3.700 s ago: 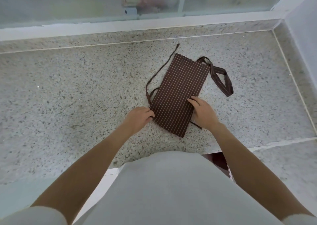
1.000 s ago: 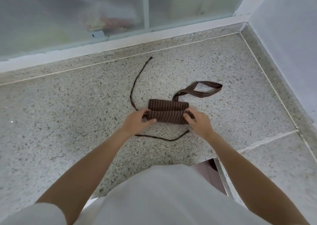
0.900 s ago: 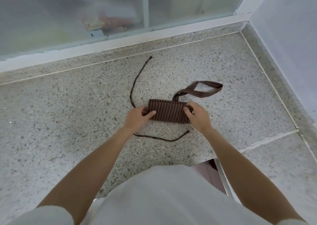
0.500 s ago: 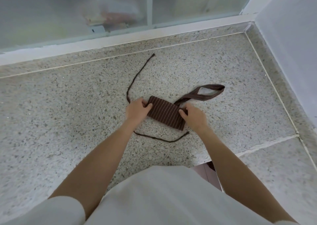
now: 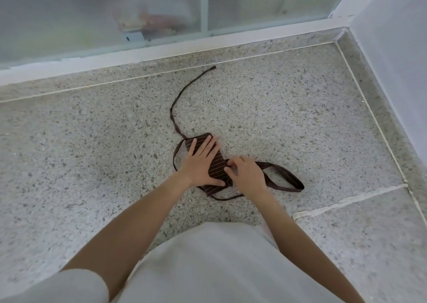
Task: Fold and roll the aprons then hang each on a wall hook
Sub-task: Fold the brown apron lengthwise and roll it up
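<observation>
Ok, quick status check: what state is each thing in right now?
Striped apron: folded small, flat on the terrazzo surface.
Left hand: flat, fingers straight, pressing the apron.
Right hand: fingers curled at the apron's right edge.
Neck loop: lying loose to the right.
Tie strap: trailing loose toward the window.

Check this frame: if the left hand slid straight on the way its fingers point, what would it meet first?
Left hand lies flat on the rolled apron, fingers pointing up-right. Past the apron's far edge, only bare terrazzo floor as far as visible.
</observation>
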A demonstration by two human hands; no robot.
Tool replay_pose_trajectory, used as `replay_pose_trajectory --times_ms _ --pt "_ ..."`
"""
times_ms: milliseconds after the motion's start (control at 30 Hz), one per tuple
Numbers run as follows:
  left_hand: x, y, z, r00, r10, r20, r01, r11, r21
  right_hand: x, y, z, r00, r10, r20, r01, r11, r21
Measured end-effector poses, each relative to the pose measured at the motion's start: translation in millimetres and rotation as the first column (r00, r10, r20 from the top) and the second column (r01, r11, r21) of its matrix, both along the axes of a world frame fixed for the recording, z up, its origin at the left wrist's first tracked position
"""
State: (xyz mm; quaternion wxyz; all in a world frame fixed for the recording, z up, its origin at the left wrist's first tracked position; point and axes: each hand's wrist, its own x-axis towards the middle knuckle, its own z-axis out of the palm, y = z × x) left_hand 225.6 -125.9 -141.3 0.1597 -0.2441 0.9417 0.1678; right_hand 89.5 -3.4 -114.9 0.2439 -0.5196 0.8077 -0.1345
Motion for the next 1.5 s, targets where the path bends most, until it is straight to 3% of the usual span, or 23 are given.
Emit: replay_pose_trajectory --times_ms 67,167,233,300,367,533,633,700,767,800,867,933,1033,1133,1233,1367,1500 --pt "-2 2 -1 0.999 0.006 -0.037 -0.006 1.000 0.000 -2 -8 0 0.997 0.079 0.009 -0.079 0.995 -0.062" --pt "6 9 0 0.956 0.142 -0.255 -0.130 0.989 0.065 -2 -23 -2 0.983 0.182 0.006 -0.182 0.983 0.036" --pt "18 21 0 0.828 0.371 -0.420 -0.351 0.928 0.128 -3 -28 -4 0.982 0.176 0.068 -0.180 0.982 0.059" --pt "30 33 0 0.634 0.598 -0.489 -0.538 0.797 0.277 -5 -28 -5 0.979 0.169 0.113 -0.175 0.984 0.043" --pt "36 39 2 0.515 0.771 -0.374 -0.586 0.635 0.503 -5 -28 -5 0.976 0.169 0.135 -0.177 0.983 0.045" --pt "31 28 13 0.495 0.865 -0.075 -0.555 0.382 0.739 -1 -30 -5 0.964 0.135 0.227 -0.160 0.983 0.095" --pt "24 22 20 0.428 0.903 -0.033 -0.520 0.276 0.809 -3 -28 -2 0.934 0.090 0.347 -0.119 0.991 0.063" --pt "23 21 24 0.386 0.922 -0.038 -0.484 0.237 0.842 -4 -27 4 0.848 0.058 0.527 -0.061 0.998 -0.013" --pt "26 21 29 0.388 0.917 -0.090 -0.464 0.279 0.841 -3 -26 10 0.779 0.046 0.625 -0.017 0.998 -0.052" --pt "27 21 31 0.422 0.896 -0.137 -0.490 0.353 0.797 -2 -26 11 0.803 0.050 0.594 -0.011 0.998 -0.070" --pt "29 21 32 0.565 0.794 -0.224 -0.567 0.572 0.593 4 -27 7 0.928 0.080 0.364 -0.040 0.993 -0.115" --pt "29 23 33 0.682 0.684 -0.259 -0.583 0.722 0.372 10 -28 5 0.989 0.118 0.093 -0.102 0.982 -0.160" --pt "29 24 35 0.733 0.611 -0.298 -0.581 0.791 0.194 14 -24 5 0.969 0.111 -0.220 -0.173 0.942 -0.287" --pt "35 26 33 0.744 0.542 -0.391 -0.539 0.833 0.128 9 -13 1 0.921 0.101 -0.375 -0.248 0.897 -0.367" --pt "42 28 26 0.795 0.382 -0.471 -0.416 0.909 0.034 -2 -5 -4 0.910 0.224 -0.348 -0.350 0.865 -0.359" --pt "48 34 18 0.852 0.387 -0.353 -0.318 0.918 0.239 -10 -1 -10 0.876 0.438 -0.204 -0.475 0.855 -0.206" --pt "51 38 14 0.860 0.428 -0.277 -0.313 0.872 0.377 -9 0 -13 0.892 0.430 -0.141 -0.449 0.879 -0.163"
